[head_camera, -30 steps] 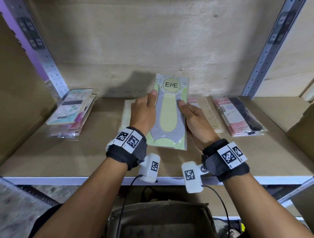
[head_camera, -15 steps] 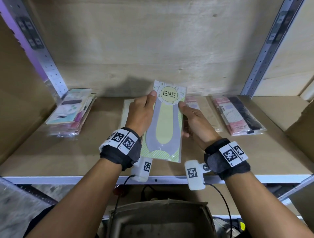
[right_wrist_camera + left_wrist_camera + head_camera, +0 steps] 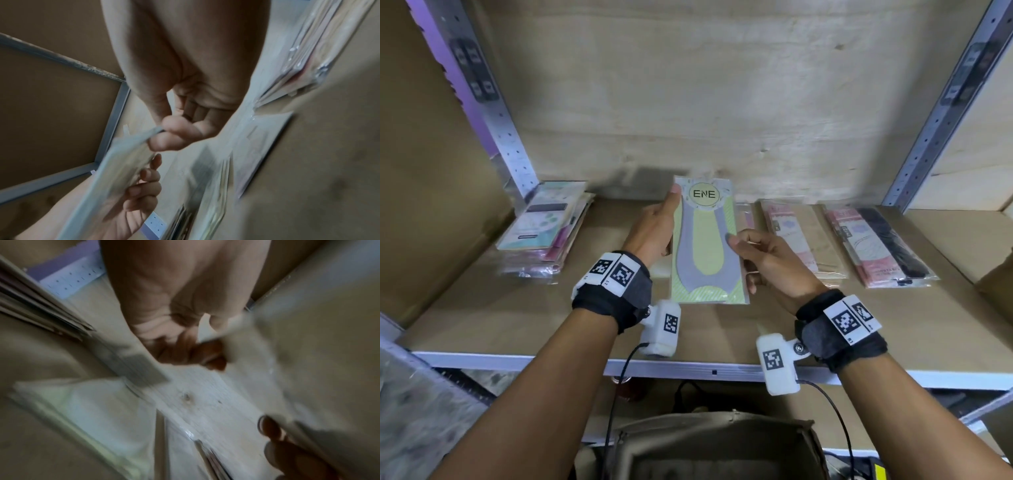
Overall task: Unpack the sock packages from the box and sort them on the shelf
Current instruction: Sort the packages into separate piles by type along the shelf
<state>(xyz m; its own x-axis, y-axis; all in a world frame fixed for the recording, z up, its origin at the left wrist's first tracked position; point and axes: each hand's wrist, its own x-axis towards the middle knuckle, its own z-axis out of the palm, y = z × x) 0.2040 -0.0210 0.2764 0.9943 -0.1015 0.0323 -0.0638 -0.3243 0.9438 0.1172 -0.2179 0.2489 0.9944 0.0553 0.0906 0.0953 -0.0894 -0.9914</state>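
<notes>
Head view: the person holds 1 sock package above the wooden shelf, both hands on it. The package is flat, clear-wrapped, green card with a grey sock outline and a round "ENE" label at the top. Left hand grips its left edge, thumb up near the label, fingers behind the card. Right hand pinches the right edge at mid-height, fingers curled. The package is tilted up toward the camera, its lower edge over the shelf board; contact with the shelf cannot be judged. On the shelf: a stack of packages at the left by the perforated upright; 2 pink-labelled packages to the right, 1 with beige socks, 1 with black socks. A pale package lies partly hidden behind the held one. An open cardboard box sits below the shelf edge.

Left wrist view: heavily blurred. Left hand has fingers curled onto the edge of the sock package, which fills the right of the frame. Pale packages lie on the shelf beneath.

Right wrist view: right hand pinches the package's edge between thumb and forefinger. Left hand's fingers are probably supporting the back face; blur limits certainty.
</notes>
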